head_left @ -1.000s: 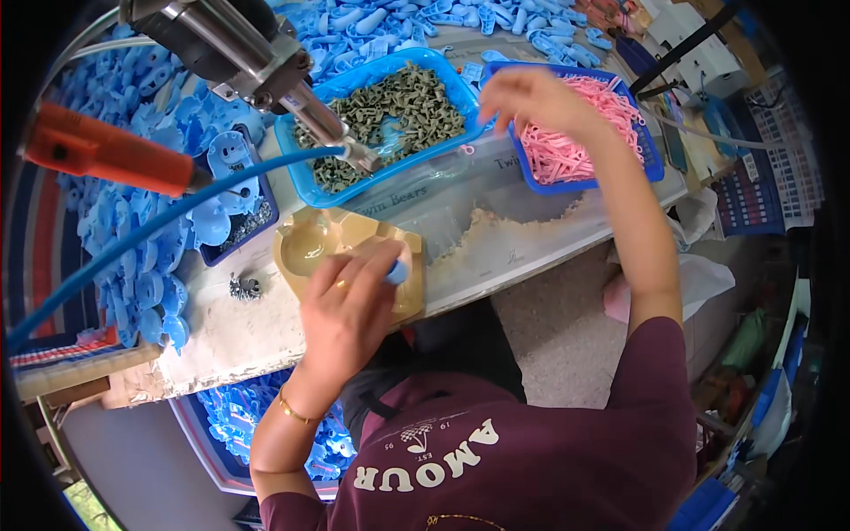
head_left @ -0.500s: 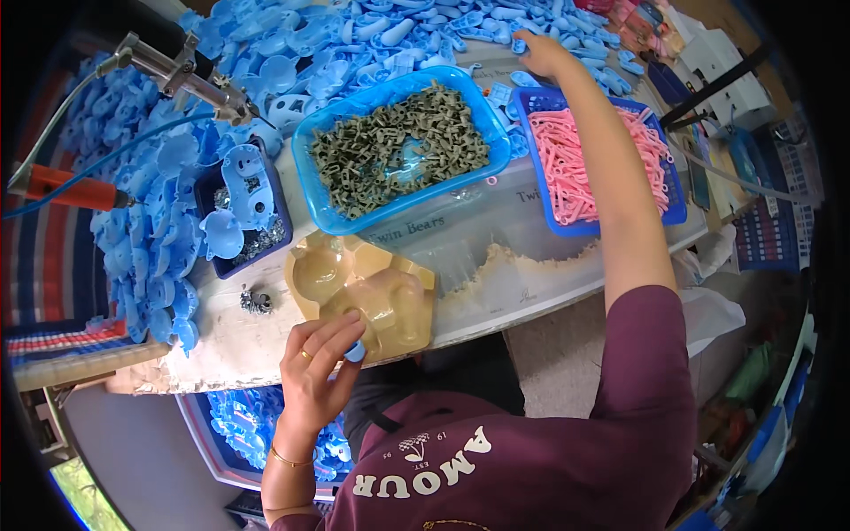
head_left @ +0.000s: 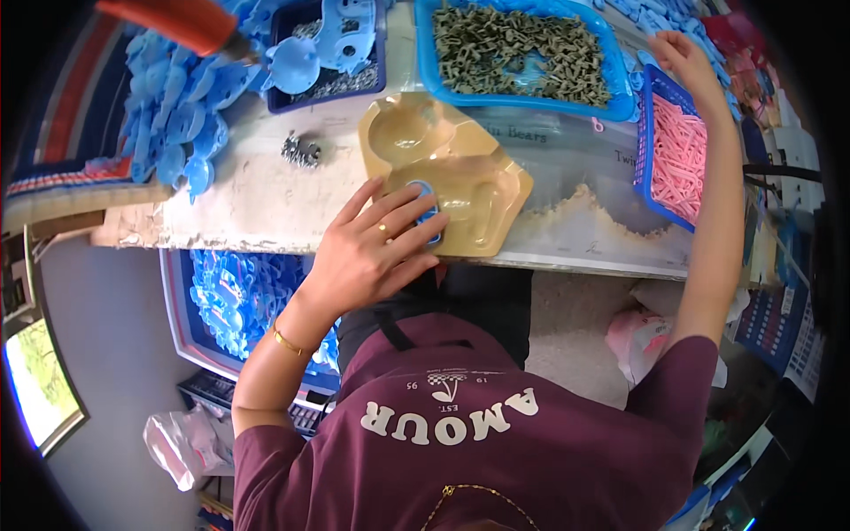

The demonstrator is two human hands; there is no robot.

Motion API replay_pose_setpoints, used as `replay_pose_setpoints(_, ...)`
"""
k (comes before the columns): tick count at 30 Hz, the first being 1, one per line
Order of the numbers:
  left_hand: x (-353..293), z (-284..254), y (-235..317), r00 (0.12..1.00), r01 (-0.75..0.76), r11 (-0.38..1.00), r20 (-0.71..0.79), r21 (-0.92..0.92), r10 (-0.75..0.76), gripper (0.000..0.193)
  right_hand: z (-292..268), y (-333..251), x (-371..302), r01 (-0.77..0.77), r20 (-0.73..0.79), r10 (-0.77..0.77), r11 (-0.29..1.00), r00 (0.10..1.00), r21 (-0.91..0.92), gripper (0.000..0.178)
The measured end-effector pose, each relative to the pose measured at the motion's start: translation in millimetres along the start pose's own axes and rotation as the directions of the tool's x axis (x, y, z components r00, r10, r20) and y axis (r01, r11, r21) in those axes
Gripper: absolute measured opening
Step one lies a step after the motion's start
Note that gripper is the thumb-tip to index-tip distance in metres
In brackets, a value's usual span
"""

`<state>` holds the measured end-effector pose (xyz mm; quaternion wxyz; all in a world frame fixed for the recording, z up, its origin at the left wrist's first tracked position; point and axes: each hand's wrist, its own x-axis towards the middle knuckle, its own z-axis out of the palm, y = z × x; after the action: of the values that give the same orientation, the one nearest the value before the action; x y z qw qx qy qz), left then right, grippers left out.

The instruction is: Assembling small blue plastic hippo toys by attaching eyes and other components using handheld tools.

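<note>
My left hand (head_left: 381, 239) lies with fingers spread over a small blue plastic piece (head_left: 427, 205), which sits in the lower left of a tan moulded holder (head_left: 482, 199) at the table's front edge. Its fingertips touch the piece and cover part of it. At the far right my right arm is stretched out past a blue basket of pink strips (head_left: 677, 155). My right hand (head_left: 689, 69) is beyond that basket's far corner, by loose blue plastic parts (head_left: 651, 57). Its fingers are curled together; whatever is between them is hidden.
A blue tray of grey-green small parts (head_left: 531, 106) stands behind the holder. To its left are a dark box of screws (head_left: 376, 80) with blue shells on it, a screw pile (head_left: 301, 150) and an orange-handled tool (head_left: 181, 25). A tub of blue parts (head_left: 181, 301) is below.
The view has shifted, so the table sits higher. My left hand has gone from pinching the blue piece to spreading over it in the holder. My right hand stays near the basket's far corner.
</note>
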<state>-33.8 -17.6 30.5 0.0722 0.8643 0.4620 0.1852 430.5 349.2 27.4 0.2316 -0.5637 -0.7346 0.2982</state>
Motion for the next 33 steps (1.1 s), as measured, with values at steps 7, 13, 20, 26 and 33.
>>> replay_pose_setpoints(7, -6, 18, -7, 0.995, -0.023, 0.999, -0.100, -0.047, 0.018, 0.028, 134, -216, -207, 0.230, 0.474, -0.282, 0.959, 0.834, 0.166, 0.025)
replay_pose_setpoints(13, -5, 26, -10, 0.985, -0.089, 0.990, -0.155, -0.111, 0.071, 0.032, 186, -214, -237, 0.578, 0.330, -0.519, 0.808, 0.789, -0.113, 0.034)
replay_pose_setpoints(20, -57, 8, -77, 0.899, 0.059, 0.995, -0.429, -0.081, -0.088, 0.035, 180, -222, -237, 0.396, 0.315, -0.353, 0.914, 0.881, -0.083, 0.029)
replay_pose_setpoints(26, -135, -27, -176, 0.617, 0.740, 0.619, -0.633, 0.264, -0.468, 0.024, 181, -230, -234, 0.282, 0.316, -0.271, 0.959, 0.909, 0.011, 0.013)
replay_pose_setpoints(33, -149, -80, -149, 0.584, 0.553, 0.717, -0.415, -0.425, -0.697, 0.027, 181, -238, -231, 0.268, 0.350, -0.287, 0.958, 0.892, 0.102, 0.018)
